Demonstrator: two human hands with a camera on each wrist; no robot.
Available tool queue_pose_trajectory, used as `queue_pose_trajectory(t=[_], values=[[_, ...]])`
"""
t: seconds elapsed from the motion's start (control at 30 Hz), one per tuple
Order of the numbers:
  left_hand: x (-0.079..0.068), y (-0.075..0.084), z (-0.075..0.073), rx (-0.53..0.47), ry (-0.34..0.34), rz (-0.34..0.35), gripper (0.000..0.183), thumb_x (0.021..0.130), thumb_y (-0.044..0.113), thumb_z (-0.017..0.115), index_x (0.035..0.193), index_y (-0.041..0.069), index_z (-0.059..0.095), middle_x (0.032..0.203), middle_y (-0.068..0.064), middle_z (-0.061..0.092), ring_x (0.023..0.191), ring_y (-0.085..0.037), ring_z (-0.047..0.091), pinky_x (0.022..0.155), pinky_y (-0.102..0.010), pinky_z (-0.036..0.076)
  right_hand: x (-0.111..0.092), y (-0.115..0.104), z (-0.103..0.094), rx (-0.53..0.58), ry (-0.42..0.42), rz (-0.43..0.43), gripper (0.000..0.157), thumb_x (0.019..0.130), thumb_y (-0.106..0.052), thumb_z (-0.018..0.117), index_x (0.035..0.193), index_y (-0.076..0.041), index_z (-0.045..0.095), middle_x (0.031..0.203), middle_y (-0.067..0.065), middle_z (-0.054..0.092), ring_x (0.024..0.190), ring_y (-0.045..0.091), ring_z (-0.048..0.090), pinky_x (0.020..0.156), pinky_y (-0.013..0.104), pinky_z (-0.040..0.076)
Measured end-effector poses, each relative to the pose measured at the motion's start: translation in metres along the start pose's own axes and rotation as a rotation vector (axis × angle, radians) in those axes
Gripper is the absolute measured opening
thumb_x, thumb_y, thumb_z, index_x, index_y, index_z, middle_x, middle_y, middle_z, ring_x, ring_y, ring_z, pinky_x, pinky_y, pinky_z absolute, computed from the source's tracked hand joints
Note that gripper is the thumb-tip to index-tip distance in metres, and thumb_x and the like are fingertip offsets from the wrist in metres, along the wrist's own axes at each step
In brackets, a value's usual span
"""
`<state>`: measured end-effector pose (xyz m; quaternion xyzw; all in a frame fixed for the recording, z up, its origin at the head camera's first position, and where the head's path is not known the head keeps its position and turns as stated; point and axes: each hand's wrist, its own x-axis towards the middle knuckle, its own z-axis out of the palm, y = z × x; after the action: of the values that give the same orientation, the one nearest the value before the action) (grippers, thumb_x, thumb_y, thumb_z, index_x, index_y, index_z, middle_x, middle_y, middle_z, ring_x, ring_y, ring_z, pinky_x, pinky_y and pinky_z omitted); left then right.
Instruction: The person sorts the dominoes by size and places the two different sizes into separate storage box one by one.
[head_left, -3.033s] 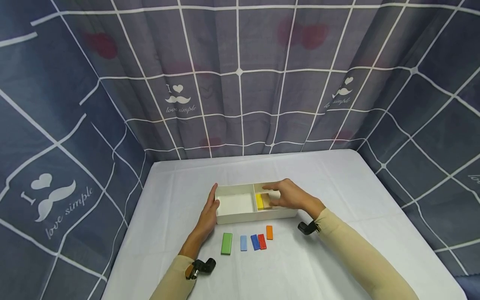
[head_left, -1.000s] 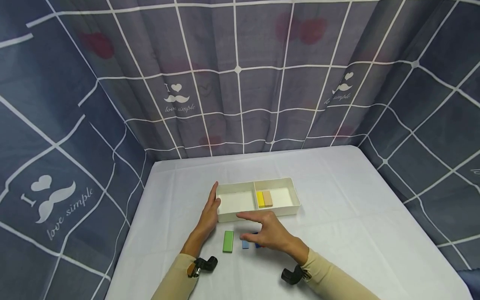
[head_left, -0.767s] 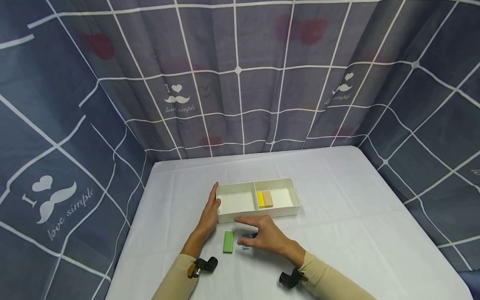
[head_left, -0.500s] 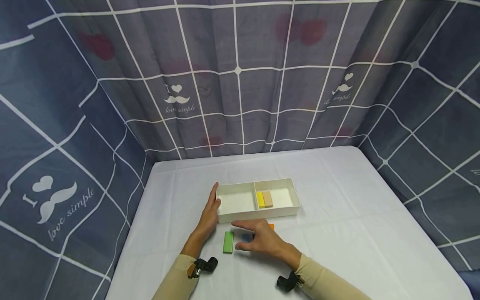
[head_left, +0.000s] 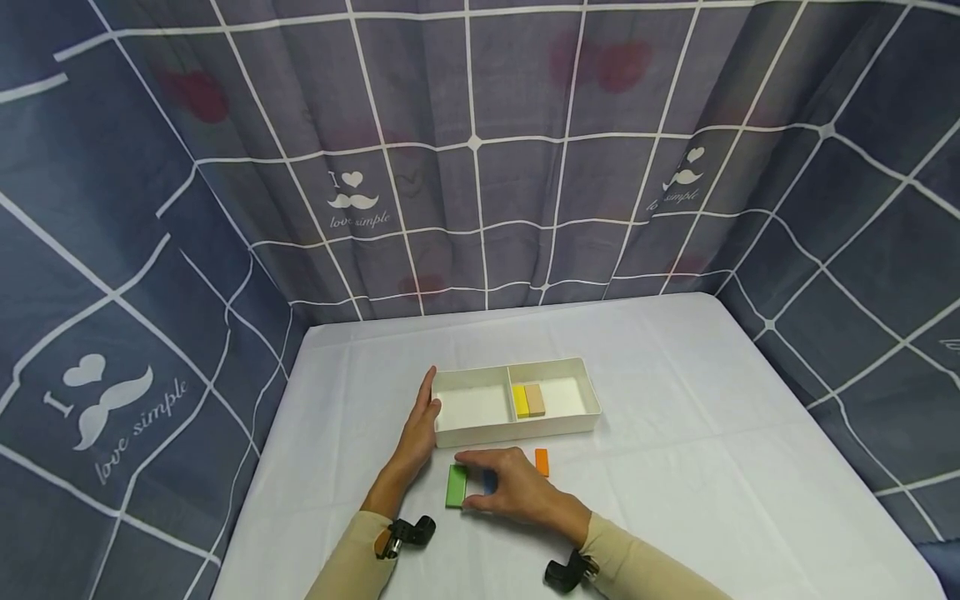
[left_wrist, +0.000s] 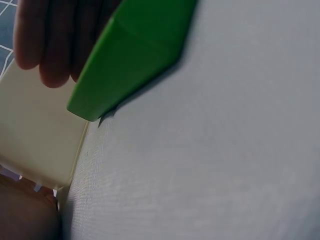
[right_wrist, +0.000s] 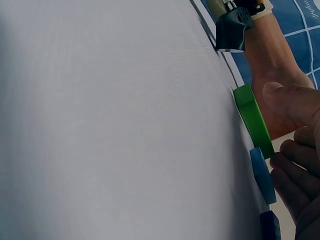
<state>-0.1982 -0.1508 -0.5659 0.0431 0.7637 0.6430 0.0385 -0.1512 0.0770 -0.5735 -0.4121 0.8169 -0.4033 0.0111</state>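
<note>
My left hand (head_left: 414, 432) rests with straight fingers along the left end of a white two-compartment box (head_left: 517, 431). Over the table in front of the box, my right hand (head_left: 517, 487) has thumb and index finger spread near the two ends of a green block (head_left: 453, 487). In the right wrist view, the thumb stands just off the green block (right_wrist: 256, 120), and a light blue block (right_wrist: 262, 177) and a dark blue block (right_wrist: 270, 226) lie beyond it. The right hand hides most of the blue blocks from the head view; the red one is out of sight.
In the box's right compartment, a yellow block (head_left: 520, 402) and a tan block (head_left: 535, 400) lie side by side against the divider. An orange block (head_left: 542, 462) is on the white tablecloth (head_left: 660, 467). Dark grid-patterned curtains (head_left: 525, 183) enclose the table.
My right hand has left the tan block in the box, come down to the table and slid left over the blue blocks to the green one. The left hand stays at the box.
</note>
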Motion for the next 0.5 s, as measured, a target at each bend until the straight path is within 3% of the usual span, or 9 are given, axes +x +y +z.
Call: queue_pose_trajectory(t=[0.23, 0.37, 0.5], values=[[-0.0007, -0.0009, -0.0001, 0.010, 0.008, 0.009, 0.062, 0.119, 0.028, 0.029, 0.178, 0.032, 0.009, 0.185, -0.009, 0.015, 0.171, -0.036, 0.009, 0.134, -0.070, 0.008, 0.0017, -0.0017, 0.0040, -0.036, -0.003, -0.027, 0.064, 0.084, -0.021, 0.097, 0.141, -0.004, 0.072, 0.134, 0.003, 0.079, 0.123, 0.012, 0.074, 0.106, 0.032, 0.060], [-0.0009, -0.0010, 0.0003, 0.000, 0.003, 0.043, 0.063, 0.119, 0.026, 0.029, 0.178, 0.028, 0.008, 0.184, -0.017, 0.012, 0.170, -0.043, 0.006, 0.131, -0.076, 0.006, 0.0020, -0.0017, 0.0060, -0.046, -0.018, -0.004, 0.064, 0.085, -0.023, 0.097, 0.141, -0.006, 0.072, 0.134, 0.001, 0.079, 0.123, 0.010, 0.073, 0.107, 0.031, 0.060], [0.0003, -0.0020, 0.0000, -0.003, 0.002, 0.037, 0.063, 0.119, 0.024, 0.029, 0.178, 0.028, 0.008, 0.185, -0.015, 0.013, 0.171, -0.041, 0.007, 0.133, -0.073, 0.007, 0.0026, -0.0021, 0.0068, -0.066, -0.032, 0.012, 0.065, 0.085, -0.025, 0.097, 0.142, -0.008, 0.072, 0.134, -0.001, 0.078, 0.122, 0.008, 0.072, 0.107, 0.030, 0.059]])
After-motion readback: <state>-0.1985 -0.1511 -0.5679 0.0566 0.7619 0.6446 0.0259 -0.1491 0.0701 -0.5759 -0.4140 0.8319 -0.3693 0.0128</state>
